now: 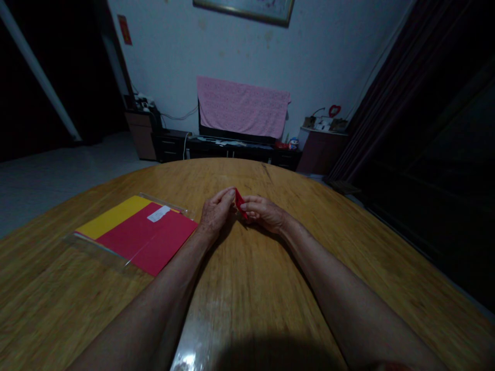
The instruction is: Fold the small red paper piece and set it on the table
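Note:
A small piece of folded red paper (240, 202) is held up between both hands, just above the wooden table (247, 288). My left hand (217, 210) pinches its upper left edge with thumb and fingers. From the other side my right hand (264, 212) grips its right edge, thumb and fingers closed. The fingers hide part of the paper, so its full shape cannot be made out.
Left of my left forearm lies a clear plastic packet with red (154, 239) and yellow sheets (112, 217) and a white label (158, 214). Beyond the table's far edge stands a low black cabinet (170, 146), with a pink cloth (243, 108) draped over a screen.

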`<state>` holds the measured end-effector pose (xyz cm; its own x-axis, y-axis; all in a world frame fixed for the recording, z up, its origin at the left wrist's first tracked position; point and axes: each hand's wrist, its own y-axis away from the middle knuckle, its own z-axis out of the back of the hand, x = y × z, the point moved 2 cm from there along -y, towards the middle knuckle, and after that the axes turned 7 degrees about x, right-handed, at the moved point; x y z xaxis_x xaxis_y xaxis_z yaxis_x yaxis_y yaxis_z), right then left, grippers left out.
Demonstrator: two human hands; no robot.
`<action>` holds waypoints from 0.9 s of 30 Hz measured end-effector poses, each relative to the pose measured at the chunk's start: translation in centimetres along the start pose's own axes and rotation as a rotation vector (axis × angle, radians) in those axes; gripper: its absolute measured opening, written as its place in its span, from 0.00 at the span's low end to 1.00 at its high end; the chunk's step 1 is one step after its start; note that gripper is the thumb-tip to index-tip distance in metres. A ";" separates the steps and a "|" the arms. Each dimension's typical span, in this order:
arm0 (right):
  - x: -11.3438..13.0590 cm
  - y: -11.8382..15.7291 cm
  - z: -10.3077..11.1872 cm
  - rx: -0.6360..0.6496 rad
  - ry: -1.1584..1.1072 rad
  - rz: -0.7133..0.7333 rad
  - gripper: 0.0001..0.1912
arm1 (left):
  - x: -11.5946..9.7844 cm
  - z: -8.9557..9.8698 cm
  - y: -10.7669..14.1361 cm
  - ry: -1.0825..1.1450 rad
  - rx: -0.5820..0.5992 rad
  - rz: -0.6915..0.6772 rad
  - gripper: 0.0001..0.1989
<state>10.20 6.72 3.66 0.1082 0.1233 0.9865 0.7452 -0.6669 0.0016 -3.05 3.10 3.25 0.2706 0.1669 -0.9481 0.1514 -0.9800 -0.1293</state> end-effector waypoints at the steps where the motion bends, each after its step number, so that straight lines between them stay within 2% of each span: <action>1: 0.0 0.0 0.0 -0.003 0.002 -0.005 0.10 | 0.1 0.1 -0.1 -0.017 -0.005 -0.008 0.21; 11: -0.4 0.2 1.1 -0.049 -0.012 -0.040 0.11 | -0.3 -0.5 0.6 0.115 -0.015 0.067 0.10; 22: -0.6 0.1 1.4 -0.062 -0.014 -0.036 0.11 | -0.3 -0.6 0.8 0.109 -0.006 0.071 0.11; 27: -0.3 0.2 1.3 -0.090 0.000 -0.041 0.10 | -0.1 -0.1 0.5 0.048 0.007 0.075 0.10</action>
<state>11.18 7.52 3.10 0.0785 0.1518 0.9853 0.6865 -0.7249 0.0570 -2.92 2.58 3.33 0.3260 0.0982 -0.9403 0.1224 -0.9906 -0.0610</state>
